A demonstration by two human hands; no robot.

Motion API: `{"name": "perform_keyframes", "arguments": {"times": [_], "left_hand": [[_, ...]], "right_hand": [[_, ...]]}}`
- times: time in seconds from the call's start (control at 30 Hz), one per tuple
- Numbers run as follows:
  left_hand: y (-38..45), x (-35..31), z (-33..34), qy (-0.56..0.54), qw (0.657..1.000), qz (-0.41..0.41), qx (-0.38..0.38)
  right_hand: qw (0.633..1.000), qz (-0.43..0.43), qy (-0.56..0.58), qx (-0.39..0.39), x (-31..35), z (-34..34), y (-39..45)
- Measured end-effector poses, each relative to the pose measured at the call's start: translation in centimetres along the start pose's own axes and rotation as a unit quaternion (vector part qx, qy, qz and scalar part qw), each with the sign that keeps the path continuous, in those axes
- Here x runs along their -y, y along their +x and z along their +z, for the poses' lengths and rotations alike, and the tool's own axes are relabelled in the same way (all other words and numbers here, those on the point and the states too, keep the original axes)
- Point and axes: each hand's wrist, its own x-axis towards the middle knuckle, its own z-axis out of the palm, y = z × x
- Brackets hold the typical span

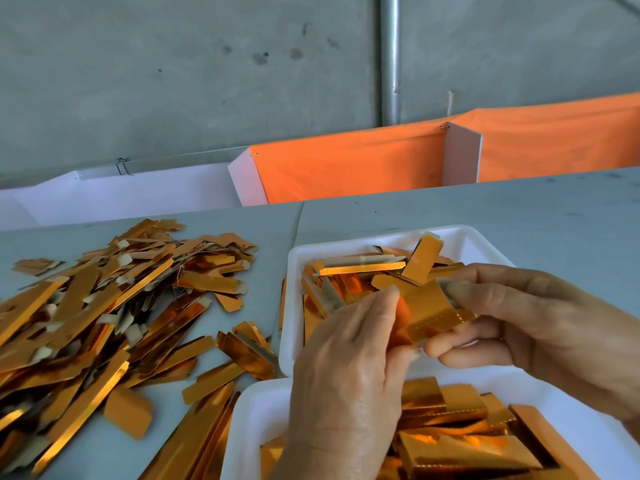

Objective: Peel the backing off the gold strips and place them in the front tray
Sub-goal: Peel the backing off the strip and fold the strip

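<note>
Both hands hold one gold strip [431, 311] above the gap between two white trays. My left hand [349, 375] pinches its left end with thumb and fingers. My right hand [530, 327] grips its right end, thumb on top near a pale backing tab. The front tray [252, 417] lies nearest me at the bottom and holds several gold pieces. The far tray [478, 237] behind it also holds several gold strips. A large pile of gold strips [104, 313] covers the table to the left.
The grey table [519, 206] stretches to the right and behind the trays. White and orange panels [346, 164] stand along its far edge, with a concrete wall and a metal pole [390, 57] behind. Loose strips lie between the pile and the trays.
</note>
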Motion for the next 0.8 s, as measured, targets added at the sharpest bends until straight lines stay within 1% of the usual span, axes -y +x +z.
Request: {"name": "perform_keyframes", "arguments": {"times": [0.1, 0.2, 0.33, 0.43, 0.53, 0.63, 0.73, 0.8], "left_hand": [[0.13, -0.11, -0.18, -0.007, 1.000, 0.008, -0.010], [0.10, -0.15, -0.17, -0.001, 1.000, 0.021, -0.019], [-0.07, 0.10, 0.24, 0.031, 0.998, 0.051, -0.033], [-0.11, 0.17, 0.48, 0.021, 0.996, 0.073, -0.046], [-0.08, 0.08, 0.41, 0.002, 0.995, 0.083, -0.052], [0.01, -0.09, -0.11, -0.029, 0.998, 0.044, -0.024], [-0.25, 0.18, -0.16, -0.131, 0.991, -0.021, -0.023], [-0.36, 0.41, -0.06, -0.138, 0.990, -0.023, -0.023]], "right_hand": [[1.000, 0.011, 0.024, 0.004, 0.03, 0.01, 0.00], [1.000, 0.019, 0.007, 0.019, 0.12, 0.05, -0.05], [0.999, 0.030, -0.015, -0.014, 0.00, 0.18, 0.10], [0.998, 0.030, -0.030, -0.046, -0.19, 0.13, 0.23], [0.998, 0.003, -0.040, -0.055, -0.24, -0.05, 0.21], [0.995, -0.030, -0.056, -0.076, -0.21, 0.07, 0.16], [0.994, -0.054, -0.062, -0.075, -0.37, 0.07, 0.34], [0.993, -0.059, -0.063, -0.075, -0.53, 0.02, 0.46]]}}
